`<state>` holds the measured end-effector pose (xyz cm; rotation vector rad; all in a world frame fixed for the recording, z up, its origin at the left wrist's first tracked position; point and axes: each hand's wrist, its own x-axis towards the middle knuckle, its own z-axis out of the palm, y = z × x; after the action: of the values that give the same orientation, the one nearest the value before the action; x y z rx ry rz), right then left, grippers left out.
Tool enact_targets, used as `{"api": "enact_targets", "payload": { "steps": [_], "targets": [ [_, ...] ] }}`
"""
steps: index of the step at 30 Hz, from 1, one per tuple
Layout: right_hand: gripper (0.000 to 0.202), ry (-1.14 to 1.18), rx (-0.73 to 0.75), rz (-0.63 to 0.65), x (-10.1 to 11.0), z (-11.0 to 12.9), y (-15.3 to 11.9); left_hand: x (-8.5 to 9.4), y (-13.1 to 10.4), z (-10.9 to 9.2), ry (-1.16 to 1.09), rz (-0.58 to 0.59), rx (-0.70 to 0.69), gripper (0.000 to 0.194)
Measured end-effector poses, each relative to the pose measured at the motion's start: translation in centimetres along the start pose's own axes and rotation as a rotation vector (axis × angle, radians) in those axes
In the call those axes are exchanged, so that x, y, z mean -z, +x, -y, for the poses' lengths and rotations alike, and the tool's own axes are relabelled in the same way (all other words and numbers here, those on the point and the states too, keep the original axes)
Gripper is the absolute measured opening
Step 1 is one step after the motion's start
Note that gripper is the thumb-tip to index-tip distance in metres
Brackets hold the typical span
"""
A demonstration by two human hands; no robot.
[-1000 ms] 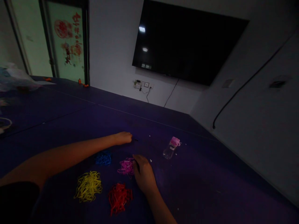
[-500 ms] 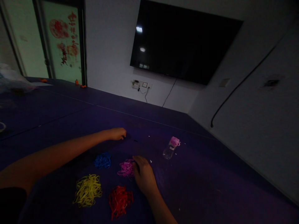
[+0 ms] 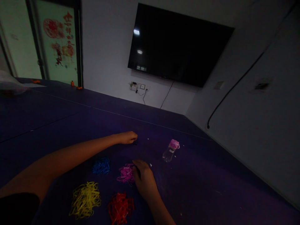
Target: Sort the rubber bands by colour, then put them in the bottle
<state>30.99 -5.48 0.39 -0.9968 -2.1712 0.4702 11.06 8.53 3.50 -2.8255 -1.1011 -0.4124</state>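
My left hand [image 3: 129,137] reaches across the table with its fingers curled together. Its fingertips are at a small dark strip [image 3: 135,143] on the table; whether they grip it is hard to make out. My right hand [image 3: 145,180] rests at the right edge of a pile of pink rubber bands [image 3: 126,173], thumb and forefinger apart and curved, its other fingers hidden. Nearer my left forearm are blue rubber bands [image 3: 101,166], with yellow rubber bands [image 3: 86,200] and red rubber bands [image 3: 121,207] closer to me.
A clear bottle with a pink lid [image 3: 173,144] lies right of my hands on the dark purple table [image 3: 211,175]. Small white scraps [image 3: 151,165] dot the surface. A plastic bag [image 3: 10,82] sits far left. Beyond are a wall-mounted television [image 3: 178,47] and wall sockets [image 3: 140,86].
My left hand has moved right, up to the small dark strip. My right hand stays beside the pink rubber bands. The view has shifted slightly.
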Motion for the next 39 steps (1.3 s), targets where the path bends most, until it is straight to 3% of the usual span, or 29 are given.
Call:
{"api": "enact_targets", "payload": {
  "steps": [12,15,17,20,24,27,29,33,39],
  "targets": [
    [0.038,0.020,-0.003,-0.016,-0.1,-0.2,0.1,-1.7,1.4,-0.8,-0.051,0.055,-0.049,0.022],
    [0.038,0.021,0.000,-0.007,-0.2,-0.4,0.1,-1.2,1.7,-1.4,-0.050,0.074,-0.025,0.023],
    [0.037,0.028,-0.001,-0.017,-0.2,-0.4,0.1,0.1,1.0,-1.4,-0.057,0.076,0.004,0.024],
    [0.037,0.034,-0.008,-0.046,-0.2,-0.5,0.1,3.5,-2.5,-0.8,-0.072,0.067,0.086,0.025],
    [0.036,-0.005,-0.013,-0.028,-0.3,-0.7,0.1,8.4,-11.3,-0.6,-0.107,0.133,0.218,0.025],
    [0.036,-0.061,-0.004,-0.011,-0.4,-0.8,0.2,10.3,-17.8,-1.7,-0.152,0.223,0.336,0.027],
    [0.034,-0.094,-0.003,-0.011,-0.4,-0.8,0.2,10.7,-20.9,-2.7,-0.148,0.233,0.387,0.027],
    [0.033,-0.126,-0.020,-0.031,-0.3,-0.5,0.2,11.1,-23.7,-4.1,-0.185,0.188,0.539,0.027],
    [0.036,-0.147,-0.027,-0.027,0.1,0.2,0.0,13.3,-24.6,-5.8,-0.283,0.208,0.515,0.034]
  ]
}}
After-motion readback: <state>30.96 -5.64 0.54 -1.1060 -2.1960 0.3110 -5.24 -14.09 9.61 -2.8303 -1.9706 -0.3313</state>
